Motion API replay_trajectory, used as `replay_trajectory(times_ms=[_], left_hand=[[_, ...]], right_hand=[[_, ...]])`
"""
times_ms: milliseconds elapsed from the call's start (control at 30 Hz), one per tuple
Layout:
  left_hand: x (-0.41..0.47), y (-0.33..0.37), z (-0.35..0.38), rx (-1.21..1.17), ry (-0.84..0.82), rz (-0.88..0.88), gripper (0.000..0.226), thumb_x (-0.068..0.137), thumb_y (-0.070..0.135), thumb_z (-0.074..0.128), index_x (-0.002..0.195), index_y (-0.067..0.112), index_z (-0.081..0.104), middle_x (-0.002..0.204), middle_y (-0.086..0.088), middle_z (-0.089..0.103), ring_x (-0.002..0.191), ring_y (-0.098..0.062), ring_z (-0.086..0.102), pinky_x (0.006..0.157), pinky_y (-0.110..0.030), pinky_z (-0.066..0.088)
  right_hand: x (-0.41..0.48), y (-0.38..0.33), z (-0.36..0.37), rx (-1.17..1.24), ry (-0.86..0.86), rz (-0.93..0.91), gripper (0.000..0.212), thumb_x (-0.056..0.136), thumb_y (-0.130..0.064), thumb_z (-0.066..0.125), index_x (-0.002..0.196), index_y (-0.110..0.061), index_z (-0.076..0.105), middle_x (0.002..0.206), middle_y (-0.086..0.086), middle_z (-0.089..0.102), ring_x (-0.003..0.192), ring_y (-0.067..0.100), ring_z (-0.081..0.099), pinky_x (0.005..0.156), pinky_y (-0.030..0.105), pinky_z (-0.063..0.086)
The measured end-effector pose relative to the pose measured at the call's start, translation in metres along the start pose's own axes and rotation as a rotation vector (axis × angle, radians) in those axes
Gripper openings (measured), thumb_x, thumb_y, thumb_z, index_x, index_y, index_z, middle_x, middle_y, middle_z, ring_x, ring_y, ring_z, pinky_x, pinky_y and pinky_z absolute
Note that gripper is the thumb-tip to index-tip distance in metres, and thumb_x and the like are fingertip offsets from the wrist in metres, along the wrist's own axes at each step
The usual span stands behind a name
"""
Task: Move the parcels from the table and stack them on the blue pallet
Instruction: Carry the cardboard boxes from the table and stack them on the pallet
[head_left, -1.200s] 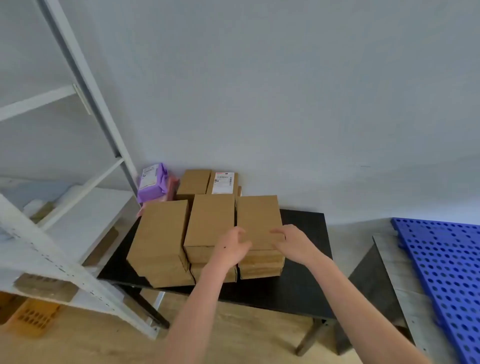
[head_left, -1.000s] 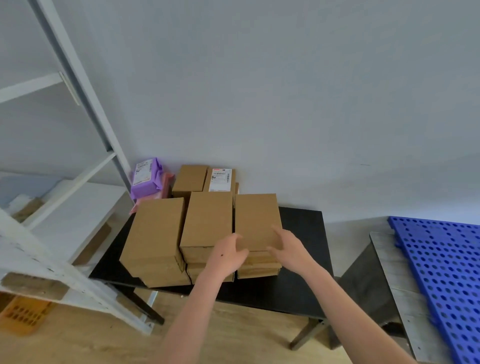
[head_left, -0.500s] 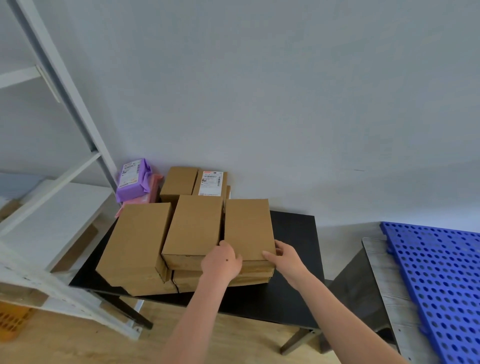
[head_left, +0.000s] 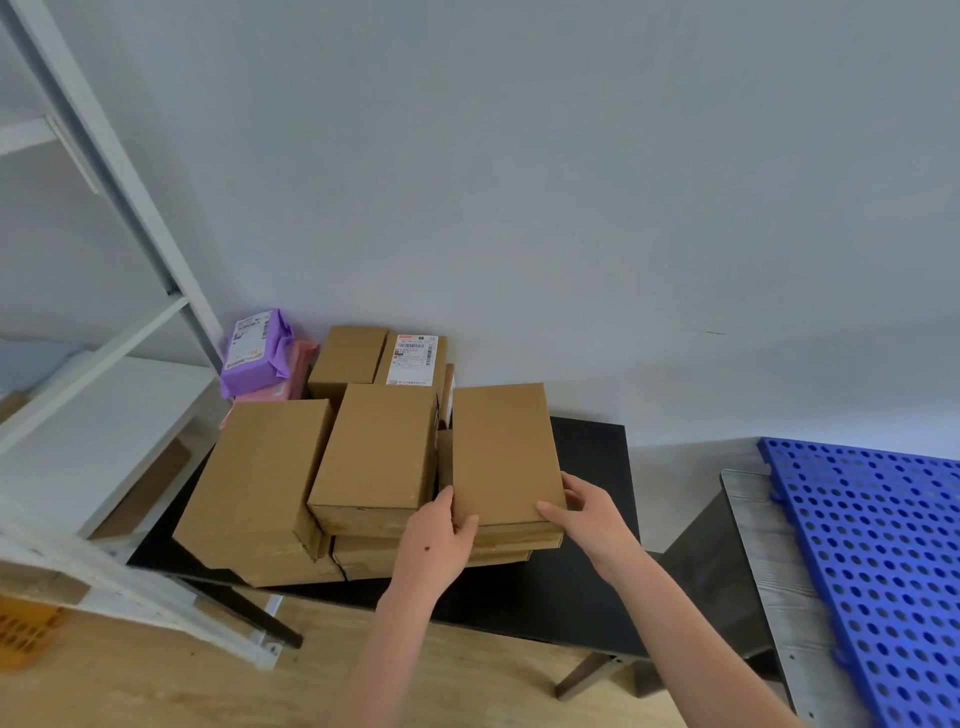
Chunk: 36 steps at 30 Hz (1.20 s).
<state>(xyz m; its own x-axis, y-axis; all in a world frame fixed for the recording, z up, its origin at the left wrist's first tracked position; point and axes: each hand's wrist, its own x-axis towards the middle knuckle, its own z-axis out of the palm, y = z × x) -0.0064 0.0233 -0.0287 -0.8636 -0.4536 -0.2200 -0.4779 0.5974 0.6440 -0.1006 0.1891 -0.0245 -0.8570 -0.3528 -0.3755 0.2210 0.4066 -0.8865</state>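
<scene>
Several brown cardboard parcels sit stacked on a black table (head_left: 587, 457). The rightmost top parcel (head_left: 501, 452) is raised a little and shifted right off its stack. My left hand (head_left: 439, 540) grips its near left corner, thumb on top. My right hand (head_left: 587, 512) grips its near right corner, thumb on the lid. Beside it are a middle parcel (head_left: 376, 447) and a larger left parcel (head_left: 260, 478). The blue perforated pallet (head_left: 872, 561) lies at the right on a grey wooden surface.
A purple soft parcel (head_left: 254, 351), a pink one (head_left: 298, 371) and a labelled box (head_left: 413, 361) stand at the table's back by the grey wall. White metal shelving (head_left: 104, 415) fills the left. An orange crate (head_left: 26, 631) sits on the wooden floor.
Both hands slid from the parcel's top to its near corners and took hold. The right top parcel has lifted slightly and moved right, opening a gap to the middle one.
</scene>
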Motion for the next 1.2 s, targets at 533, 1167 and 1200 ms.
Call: replay_trajectory(times_ms=[533,1167,1200], left_hand=[[-0.017,0.029,0.018,-1.067,-0.019,0.011,0.050,0.059,0.054,0.071,0.108,0.048,0.066,0.131,0.009,0.058,0.128,-0.014,0.046,0.109,-0.046,0.035],[-0.014,0.061,0.101,-0.980,-0.553,-0.021,0.045,0.091,0.004,0.054,0.111,0.044,0.060,0.123,0.009,0.060,0.115,-0.014,0.054,0.098,-0.040,0.046],[-0.016,0.066,0.108,-0.953,-0.561,-0.012,0.043,0.090,0.005,0.056,0.114,0.041,0.059,0.121,0.008,0.060,0.110,-0.011,0.055,0.093,-0.035,0.049]], right_hand=[[-0.044,0.017,-0.044,0.335,0.084,-0.042,0.066,0.076,-0.029,0.075,0.136,-0.033,0.048,0.124,-0.008,0.060,0.115,0.017,0.056,0.098,0.043,0.049],[-0.115,0.069,-0.093,0.326,0.533,-0.112,0.081,0.062,-0.048,0.084,0.132,-0.055,0.043,0.126,-0.019,0.051,0.104,0.011,0.061,0.072,0.018,0.054],[-0.119,0.071,-0.095,0.250,0.601,-0.120,0.087,0.061,-0.046,0.083,0.134,-0.057,0.037,0.127,-0.021,0.043,0.107,0.008,0.056,0.073,0.015,0.053]])
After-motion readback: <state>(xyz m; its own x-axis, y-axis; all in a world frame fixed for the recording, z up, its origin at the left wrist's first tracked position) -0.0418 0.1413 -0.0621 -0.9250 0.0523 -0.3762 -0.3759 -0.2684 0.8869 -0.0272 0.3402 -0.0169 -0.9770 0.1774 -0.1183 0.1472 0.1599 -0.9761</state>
